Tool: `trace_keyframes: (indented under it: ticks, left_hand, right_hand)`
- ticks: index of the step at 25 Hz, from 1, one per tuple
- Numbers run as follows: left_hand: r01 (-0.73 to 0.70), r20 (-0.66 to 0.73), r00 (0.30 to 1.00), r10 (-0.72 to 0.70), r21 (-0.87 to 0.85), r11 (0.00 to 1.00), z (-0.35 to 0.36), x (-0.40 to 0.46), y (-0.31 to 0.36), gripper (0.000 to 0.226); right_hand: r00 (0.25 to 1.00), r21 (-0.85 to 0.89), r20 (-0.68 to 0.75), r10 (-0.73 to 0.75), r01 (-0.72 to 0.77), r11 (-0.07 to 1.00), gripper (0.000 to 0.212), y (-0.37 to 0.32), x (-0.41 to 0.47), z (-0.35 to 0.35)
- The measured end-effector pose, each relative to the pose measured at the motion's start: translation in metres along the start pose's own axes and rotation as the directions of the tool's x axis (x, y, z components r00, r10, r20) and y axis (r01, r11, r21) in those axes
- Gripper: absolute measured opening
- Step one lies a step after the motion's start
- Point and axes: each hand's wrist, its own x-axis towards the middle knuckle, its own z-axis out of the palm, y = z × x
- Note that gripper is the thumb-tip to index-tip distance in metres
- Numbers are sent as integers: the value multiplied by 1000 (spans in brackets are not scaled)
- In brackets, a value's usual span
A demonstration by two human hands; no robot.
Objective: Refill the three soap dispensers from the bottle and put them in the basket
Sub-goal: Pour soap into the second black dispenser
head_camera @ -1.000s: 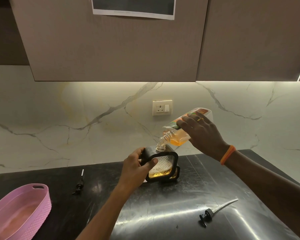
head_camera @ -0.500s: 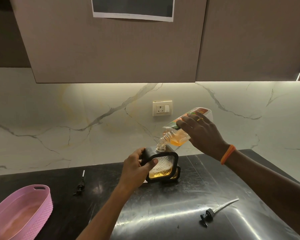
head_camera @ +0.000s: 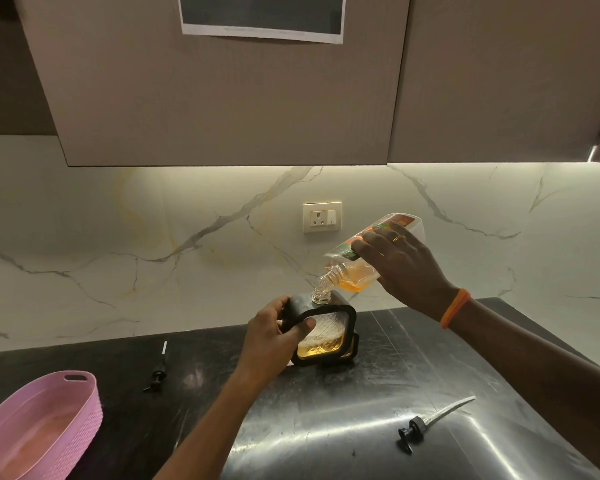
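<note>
You face a white marble backsplash (head_camera: 153,237) with grey veins, lit by an under-cabinet strip. Taupe wall cabinets (head_camera: 222,98) hang overhead, a printed sheet (head_camera: 262,15) taped on. A socket plate (head_camera: 322,216) sits above your glossy black countertop (head_camera: 326,427).

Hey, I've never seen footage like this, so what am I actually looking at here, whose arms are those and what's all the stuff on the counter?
There is no machine: a camera worn on a person's head looks forward and down at their own two bare hands. The right hand tips a clear refill bottle of orange liquid, its neck over the open mouth of a black-framed soap dispenser, which the left hand grips to steady it. The dispenser stands on a dark counter and looks partly filled. Two removed pump tops lie loose: one on the left, one at front right. A pink basket waits at far left. Another dispenser seems to stand behind, mostly hidden.
</note>
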Motion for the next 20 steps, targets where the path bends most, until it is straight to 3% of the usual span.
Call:
trace_keyframes:
  ticks: [20]
  left_hand:
    - [2, -15, 1000, -2, 13, 1000, 1, 0, -2, 47]
  right_hand:
    - [998, -89, -16, -61, 59, 994, 69, 1, 5, -2]
